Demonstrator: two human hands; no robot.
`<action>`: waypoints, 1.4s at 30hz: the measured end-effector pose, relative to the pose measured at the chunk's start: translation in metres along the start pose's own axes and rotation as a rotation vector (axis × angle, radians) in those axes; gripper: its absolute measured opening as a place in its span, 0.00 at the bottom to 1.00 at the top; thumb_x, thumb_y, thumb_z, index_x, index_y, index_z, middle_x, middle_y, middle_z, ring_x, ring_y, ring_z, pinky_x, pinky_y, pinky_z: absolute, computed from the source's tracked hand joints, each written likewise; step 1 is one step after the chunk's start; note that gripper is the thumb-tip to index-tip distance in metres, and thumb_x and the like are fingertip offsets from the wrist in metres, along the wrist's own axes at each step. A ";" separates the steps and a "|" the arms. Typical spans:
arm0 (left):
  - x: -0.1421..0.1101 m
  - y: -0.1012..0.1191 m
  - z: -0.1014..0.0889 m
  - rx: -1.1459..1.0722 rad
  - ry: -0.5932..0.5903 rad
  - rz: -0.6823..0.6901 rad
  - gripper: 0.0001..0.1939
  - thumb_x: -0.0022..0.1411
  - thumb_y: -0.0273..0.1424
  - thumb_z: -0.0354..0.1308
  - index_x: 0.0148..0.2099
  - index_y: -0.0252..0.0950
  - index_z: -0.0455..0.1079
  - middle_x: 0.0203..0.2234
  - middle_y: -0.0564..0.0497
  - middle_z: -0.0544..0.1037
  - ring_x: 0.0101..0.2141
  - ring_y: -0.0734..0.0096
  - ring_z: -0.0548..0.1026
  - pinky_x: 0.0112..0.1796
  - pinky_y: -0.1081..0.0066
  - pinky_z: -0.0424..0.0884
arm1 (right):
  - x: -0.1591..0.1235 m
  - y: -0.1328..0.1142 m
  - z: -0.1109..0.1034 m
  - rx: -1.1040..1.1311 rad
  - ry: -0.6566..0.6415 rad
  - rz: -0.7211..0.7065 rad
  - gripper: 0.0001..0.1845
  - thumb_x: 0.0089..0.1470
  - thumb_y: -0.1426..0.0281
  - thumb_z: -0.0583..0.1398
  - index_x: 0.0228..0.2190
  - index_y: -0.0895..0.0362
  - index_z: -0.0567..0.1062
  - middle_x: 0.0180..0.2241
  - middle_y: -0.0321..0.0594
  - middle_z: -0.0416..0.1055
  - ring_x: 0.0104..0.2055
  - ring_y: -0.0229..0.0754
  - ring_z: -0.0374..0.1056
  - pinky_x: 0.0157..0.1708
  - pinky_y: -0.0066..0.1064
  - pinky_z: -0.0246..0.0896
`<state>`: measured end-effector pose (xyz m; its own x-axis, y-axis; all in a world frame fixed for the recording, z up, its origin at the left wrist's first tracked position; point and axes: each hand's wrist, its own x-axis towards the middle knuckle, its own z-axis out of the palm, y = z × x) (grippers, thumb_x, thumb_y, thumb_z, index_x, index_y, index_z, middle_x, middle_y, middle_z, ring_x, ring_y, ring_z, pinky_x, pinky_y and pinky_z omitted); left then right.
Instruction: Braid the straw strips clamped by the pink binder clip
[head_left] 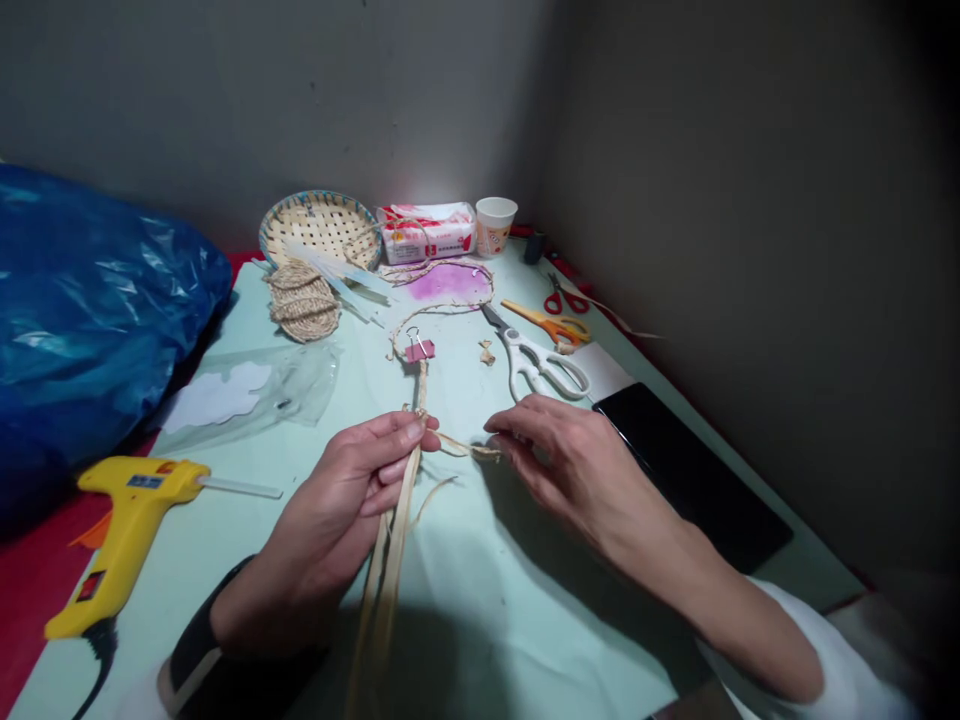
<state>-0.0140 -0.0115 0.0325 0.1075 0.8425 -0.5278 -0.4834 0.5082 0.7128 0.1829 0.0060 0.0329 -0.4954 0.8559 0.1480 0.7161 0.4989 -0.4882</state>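
Note:
My left hand (367, 460) is closed in a pinch on a plaited cord of flat, pale straw-like strands (421, 385). Above the pinch, the cord runs up to a pink binder clip (420, 350). Long loose strands (394, 560) hang below it towards me. One side strand (454, 446) stretches right from my left fingertips to my right hand (566, 455). The right fingers are curled around that strand's end, with the thumb mostly hidden. Past the clip, a finished thin length of cord (442, 308) curves back over the table.
White scissors (536, 365), orange scissors (551, 322) and a black phone-like slab (697, 480) lie at right. On the left are a yellow glue gun (124, 540), a plastic bag (307, 385) and a twine bundle (302, 300). Behind stand a woven basket (319, 225), tissues (427, 235) and a paper cup (495, 228).

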 end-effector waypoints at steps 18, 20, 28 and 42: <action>-0.005 0.011 0.004 -0.061 0.234 -0.031 0.06 0.56 0.16 0.58 0.32 0.29 0.74 0.27 0.48 0.75 0.19 0.84 0.69 0.17 0.87 0.66 | 0.000 0.027 -0.013 0.075 -0.038 -0.009 0.09 0.57 0.74 0.54 0.31 0.58 0.75 0.31 0.41 0.69 0.33 0.40 0.62 0.33 0.31 0.54; -0.004 0.010 0.003 -0.070 0.225 -0.031 0.06 0.56 0.16 0.57 0.32 0.28 0.74 0.27 0.49 0.75 0.18 0.86 0.68 0.15 0.88 0.64 | 0.000 0.031 -0.020 0.248 0.011 0.060 0.07 0.57 0.70 0.56 0.30 0.57 0.73 0.30 0.39 0.69 0.33 0.40 0.64 0.33 0.31 0.56; 0.001 0.005 0.003 -0.083 0.063 -0.023 0.05 0.54 0.16 0.58 0.28 0.26 0.72 0.20 0.54 0.68 0.13 0.91 0.52 0.09 0.89 0.48 | -0.001 0.022 -0.031 1.000 0.137 0.272 0.13 0.50 0.67 0.62 0.23 0.56 0.62 0.29 0.36 0.70 0.29 0.38 0.72 0.33 0.31 0.65; 0.003 -0.008 0.000 -0.017 -0.035 -0.007 0.02 0.55 0.22 0.62 0.32 0.27 0.72 0.24 0.54 0.68 0.16 0.92 0.48 0.13 0.88 0.45 | 0.034 -0.008 0.009 0.456 0.049 0.191 0.08 0.55 0.71 0.57 0.27 0.59 0.74 0.24 0.35 0.70 0.26 0.34 0.63 0.28 0.25 0.54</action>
<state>-0.0099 -0.0131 0.0255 0.1406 0.8448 -0.5162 -0.4971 0.5111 0.7011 0.1556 0.0303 0.0339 -0.3445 0.9372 0.0540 0.4988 0.2314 -0.8353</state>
